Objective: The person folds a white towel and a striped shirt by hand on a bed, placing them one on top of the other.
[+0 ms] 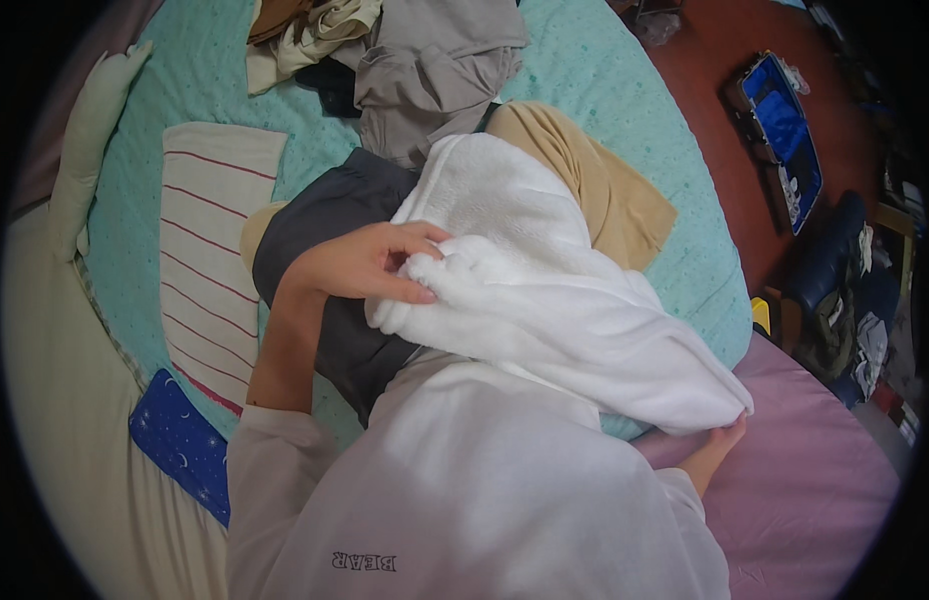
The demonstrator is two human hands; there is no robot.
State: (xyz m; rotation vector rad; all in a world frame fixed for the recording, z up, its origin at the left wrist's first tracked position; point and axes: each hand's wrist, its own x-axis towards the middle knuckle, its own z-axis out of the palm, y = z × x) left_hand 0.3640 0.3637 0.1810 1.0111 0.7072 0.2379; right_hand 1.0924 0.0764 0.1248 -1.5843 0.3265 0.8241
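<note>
A fluffy white towel (585,320) lies bunched across my lap and stretches toward the lower right. My left hand (370,264) pinches its near left edge, with the thumb and fingers closed on a gathered fold. At the opposite end, my right hand (726,437) grips the towel's corner; most of its fingers are hidden under the cloth. Below the towel show the dark grey shorts (335,215) on my legs. A tan cloth (595,175) lies beyond the towel, partly covered by it.
On the teal bedsheet (685,230) a white towel with red stripes (213,250) lies flat at left, above a blue moon-patterned cloth (182,440). Grey clothes (435,80) are piled at the far side. An open blue-lined suitcase (780,130) sits on the reddish floor.
</note>
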